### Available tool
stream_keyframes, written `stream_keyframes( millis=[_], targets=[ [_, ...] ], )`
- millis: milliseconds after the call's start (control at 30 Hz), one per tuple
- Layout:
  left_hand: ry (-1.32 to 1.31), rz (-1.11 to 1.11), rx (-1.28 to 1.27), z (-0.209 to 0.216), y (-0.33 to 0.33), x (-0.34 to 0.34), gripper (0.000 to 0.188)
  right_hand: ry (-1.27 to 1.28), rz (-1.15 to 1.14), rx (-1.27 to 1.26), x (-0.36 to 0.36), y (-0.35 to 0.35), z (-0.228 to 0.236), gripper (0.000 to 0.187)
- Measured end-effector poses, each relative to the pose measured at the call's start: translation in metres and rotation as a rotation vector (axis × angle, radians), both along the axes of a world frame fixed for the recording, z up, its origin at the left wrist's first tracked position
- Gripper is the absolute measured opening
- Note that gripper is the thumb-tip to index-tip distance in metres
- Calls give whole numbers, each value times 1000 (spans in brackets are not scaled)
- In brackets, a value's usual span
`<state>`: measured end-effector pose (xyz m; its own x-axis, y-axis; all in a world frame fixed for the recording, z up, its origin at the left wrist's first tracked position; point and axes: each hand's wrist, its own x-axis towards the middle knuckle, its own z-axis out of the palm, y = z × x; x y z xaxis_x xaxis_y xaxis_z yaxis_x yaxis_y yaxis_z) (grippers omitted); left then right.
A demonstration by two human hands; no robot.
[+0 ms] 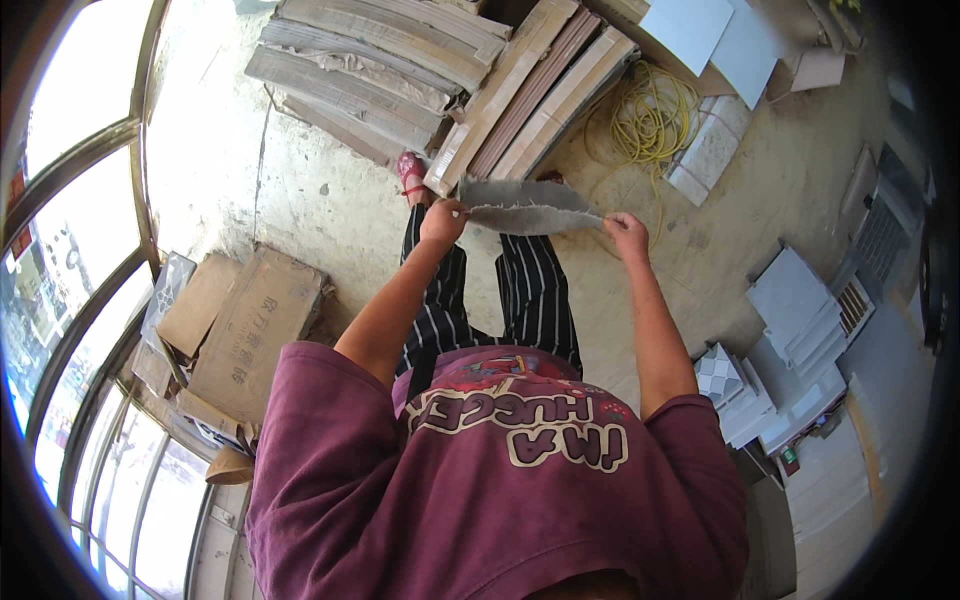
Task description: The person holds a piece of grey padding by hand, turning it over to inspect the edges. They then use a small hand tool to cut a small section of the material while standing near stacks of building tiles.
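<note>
Your left hand and right hand pinch a frayed grey cloth by opposite ends; overpulling could tear it.

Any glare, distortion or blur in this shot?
Head view: window panes at left blown out, nearby floor washed out. Head view: window frame bows with the fisheye, corners fall to black. Head view: hazy smudge at upper right beside the pale sheets; the gray strip between the hands reads fairly clear, frayed edge visible.
</note>
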<state>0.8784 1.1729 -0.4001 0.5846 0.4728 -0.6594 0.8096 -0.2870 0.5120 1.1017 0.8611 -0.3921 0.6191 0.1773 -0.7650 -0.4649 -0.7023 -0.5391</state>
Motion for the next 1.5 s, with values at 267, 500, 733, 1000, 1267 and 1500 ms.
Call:
stream_keyframes(
  millis=[267, 500, 733, 1000, 1267, 1500],
  targets=[
    [-102, 218, -41, -1, 45, -47, 19, -41, 117, 69, 38, 114, 41, 12],
    [-219, 524, 9, 14, 215, -48, 17, -219, 324, 281, 69, 335, 64, 14],
    [-452, 822, 171, 49, 351, -50, 17, -443, 435, 397, 67, 507, 80, 17],
    [-228, 718, 249, -18, 322, -64, 19, -430, 532, 172, 45, 514, 22, 20],
    [-234, 343, -32, -9, 134, -92, 15, -161, 424, -43, -23, 293, 3, 17],
    [-280, 113, -337, 89, 98, -119, 11, -76, 34, -171, -101, 140, 97, 14]
  ],
)
